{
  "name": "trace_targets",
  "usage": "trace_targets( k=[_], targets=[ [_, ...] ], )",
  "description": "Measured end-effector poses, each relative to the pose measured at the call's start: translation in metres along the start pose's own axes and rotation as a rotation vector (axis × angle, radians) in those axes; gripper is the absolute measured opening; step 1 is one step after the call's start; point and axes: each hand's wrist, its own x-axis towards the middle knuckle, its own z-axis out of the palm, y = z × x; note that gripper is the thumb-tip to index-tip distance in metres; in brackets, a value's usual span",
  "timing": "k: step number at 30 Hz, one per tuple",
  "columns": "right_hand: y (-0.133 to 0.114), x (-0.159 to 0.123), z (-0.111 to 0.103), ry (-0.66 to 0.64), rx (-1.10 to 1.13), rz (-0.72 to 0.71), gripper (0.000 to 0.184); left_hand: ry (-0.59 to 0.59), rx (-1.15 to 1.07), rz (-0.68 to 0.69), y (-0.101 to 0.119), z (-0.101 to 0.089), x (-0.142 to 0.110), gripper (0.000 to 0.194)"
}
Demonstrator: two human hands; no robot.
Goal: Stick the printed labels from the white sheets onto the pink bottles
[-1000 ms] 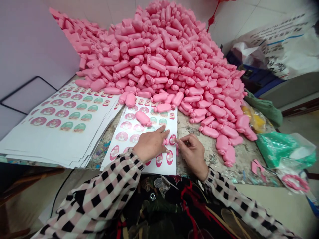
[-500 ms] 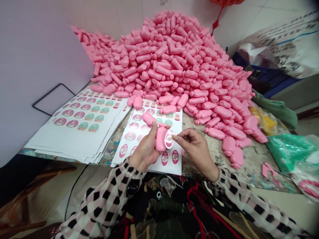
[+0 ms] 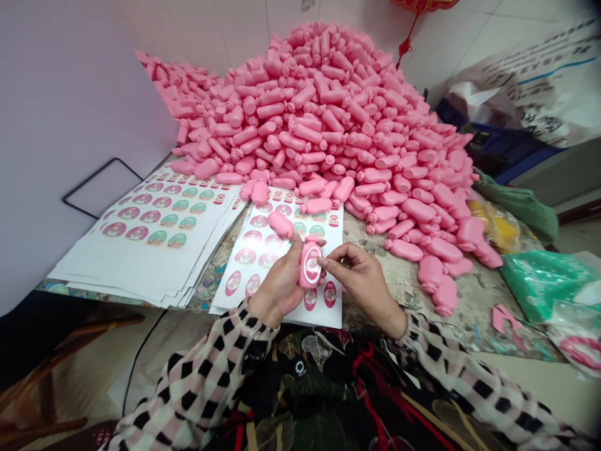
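My left hand (image 3: 280, 285) is closed around a small pink bottle (image 3: 303, 275), held upright above a sticker sheet (image 3: 282, 257). An oval pink-and-white sticker (image 3: 312, 265) lies over the front of the bottle. My right hand (image 3: 364, 282) pinches the sticker's right edge between thumb and index finger. Whether the whole sticker touches the bottle, I cannot tell. Another pink bottle (image 3: 280, 224) lies on the sheet just beyond my left thumb.
A large heap of pink bottles (image 3: 328, 113) fills the back of the table. Stacked sticker sheets (image 3: 126, 263) lie at the left. At the right are a green plastic package (image 3: 535, 282) and pink scissors-like handles (image 3: 507, 322). A pale panel (image 3: 70, 125) stands at far left.
The sticker has moved left from beside the bottle onto its front, with my right hand following. The bottle has turned its front more towards me.
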Motion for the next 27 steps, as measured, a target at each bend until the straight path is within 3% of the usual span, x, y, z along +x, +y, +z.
trace_targets(
  k=[4, 8, 12, 16, 19, 22, 25, 27],
  targets=[
    [0.002, 0.0, 0.002, -0.012, 0.018, 0.045, 0.021, -0.014, 0.018, 0.022, 0.0, 0.002, -0.001, 0.049],
    [0.007, -0.001, 0.001, -0.024, -0.003, 0.056, 0.024, -0.124, 0.169, -0.021, 0.004, -0.003, -0.006, 0.046],
    [0.012, 0.0, -0.01, -0.012, -0.323, -0.164, 0.02, -0.228, 0.346, -0.112, 0.008, -0.012, -0.012, 0.059],
    [0.016, 0.008, -0.025, -0.047, -0.506, -0.267, 0.018, -0.253, 0.29, -0.16, 0.009, -0.016, -0.013, 0.046],
    [0.017, 0.011, -0.025, 0.004, -0.417, -0.174, 0.028, -0.255, 0.28, -0.194, 0.008, -0.013, -0.014, 0.035],
    [0.015, 0.007, -0.01, -0.027, -0.201, -0.038, 0.044, -0.312, 0.305, -0.244, 0.005, -0.01, -0.015, 0.028],
    [0.011, 0.002, 0.007, -0.137, 0.049, 0.096, 0.036, -0.338, 0.362, -0.256, 0.003, -0.012, -0.018, 0.025],
    [0.011, 0.004, 0.013, -0.203, 0.085, 0.116, 0.031, -0.3, 0.398, -0.216, 0.003, -0.018, -0.024, 0.023]
  ],
)
